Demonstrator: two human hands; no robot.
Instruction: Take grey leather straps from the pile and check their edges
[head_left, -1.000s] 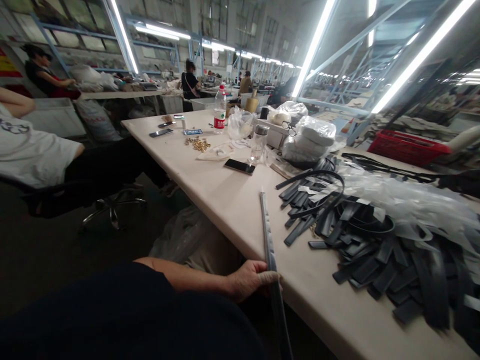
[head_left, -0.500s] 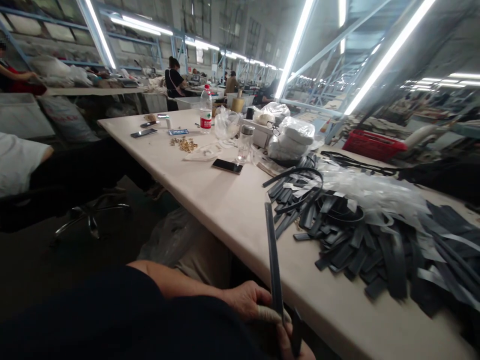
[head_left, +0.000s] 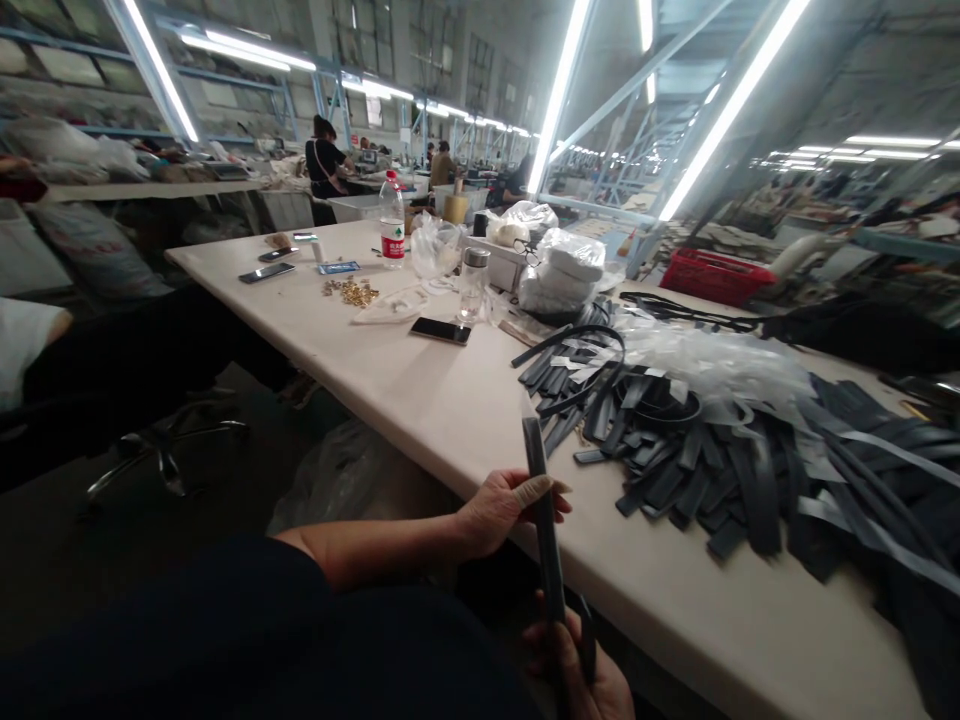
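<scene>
A long dark strap (head_left: 549, 560) runs nearly upright at the table's near edge, its upper end over the tabletop. My left hand (head_left: 510, 508) pinches it near the upper end, with a pale covering on the thumb. Lower down, my right hand (head_left: 581, 665) is closed round the same strap, and a loop of dark strap shows beside its fingers. To the right, a large pile of dark straps (head_left: 697, 480) lies on the table (head_left: 420, 400), with clear plastic wrap (head_left: 697, 350) over part of it.
Farther back stand a red-capped bottle (head_left: 391, 222), a glass jar (head_left: 474, 285) and plastic-wrapped bundles (head_left: 562, 270). A phone (head_left: 441, 331) and small gold parts (head_left: 358, 292) lie on the table. A red basket (head_left: 716, 278) is behind the pile. A seated person's dark-clothed leg (head_left: 165, 340) is at left.
My left hand has moved up along the strap, away from my right hand, which stays low on it. The whole view has shifted a little, so the table things appear farther left.
</scene>
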